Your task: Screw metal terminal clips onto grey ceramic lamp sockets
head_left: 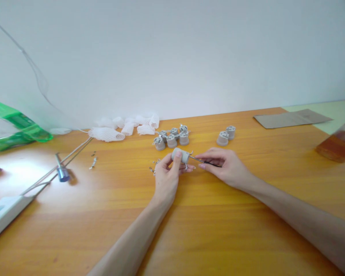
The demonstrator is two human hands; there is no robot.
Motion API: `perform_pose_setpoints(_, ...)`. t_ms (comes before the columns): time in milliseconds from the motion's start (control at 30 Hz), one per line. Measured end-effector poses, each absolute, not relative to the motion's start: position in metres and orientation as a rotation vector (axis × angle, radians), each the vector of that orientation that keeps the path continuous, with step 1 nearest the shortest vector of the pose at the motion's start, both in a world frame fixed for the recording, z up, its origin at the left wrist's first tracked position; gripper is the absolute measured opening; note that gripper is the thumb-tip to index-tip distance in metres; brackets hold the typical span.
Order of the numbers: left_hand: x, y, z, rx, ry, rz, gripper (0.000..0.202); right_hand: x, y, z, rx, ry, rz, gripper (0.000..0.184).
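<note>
My left hand (pixel 168 175) is closed around a grey lamp socket (pixel 184 156) lying on its side, its end with metal parts turned to the right. Between the fingers of my right hand (pixel 227 165) is a thin dark screwdriver (pixel 207 162), its tip at that end of the socket. Behind my left hand stands a group of several similar lamp sockets (pixel 171 141), some with metal pieces on top. Two more sockets (pixel 222 138) stand farther right. Small metal parts (pixel 153 168) lie beside my left hand, partly hidden by it.
White foam netting (pixel 107 133) lies along the wall. To the left are a green bag (pixel 20 124), a blue-ended metal object (pixel 62 173), a power strip (pixel 6 212) with cables, and a small metal strip (pixel 93 163). Brown cardboard (pixel 290 118) and a container of amber liquid (pixel 337 145) are on the right.
</note>
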State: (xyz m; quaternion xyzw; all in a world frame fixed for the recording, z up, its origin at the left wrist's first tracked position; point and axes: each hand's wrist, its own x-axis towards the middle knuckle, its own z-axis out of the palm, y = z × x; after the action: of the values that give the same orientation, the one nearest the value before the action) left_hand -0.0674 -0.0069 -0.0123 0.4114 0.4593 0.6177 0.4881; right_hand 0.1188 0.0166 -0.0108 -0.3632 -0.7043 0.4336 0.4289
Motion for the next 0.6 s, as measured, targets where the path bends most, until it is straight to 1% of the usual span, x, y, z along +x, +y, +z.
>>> perform_pose_setpoints(133,-0.0671,-0.0074,-0.0115,0.995,1.11,1.501,0.043,0.1176,0.0139,-0.009,-0.986,-1.638,1.15,0.034)
perform_pose_setpoints(233,-0.0655,-0.0096,-0.0096,1.034,1.118,1.483,0.043,0.1189,0.013,-0.0074,-0.965,-1.695,1.048,0.028)
perform_pose_setpoints(367,-0.0648,-0.0111,-0.009,1.065,1.129,1.476,0.042,0.1233,0.0128,-0.0045,-1.019,-1.785,0.964,0.013)
perform_pose_setpoints(433,-0.0653,-0.0106,-0.0099,1.07,1.138,1.481,0.042,0.1244,0.0129,-0.0037,-0.993,-1.796,1.013,0.013)
perform_pose_setpoints(600,-0.0672,-0.008,-0.0128,1.038,1.141,1.502,0.04,0.1214,0.0143,-0.0057,-0.876,-1.706,1.088,0.019)
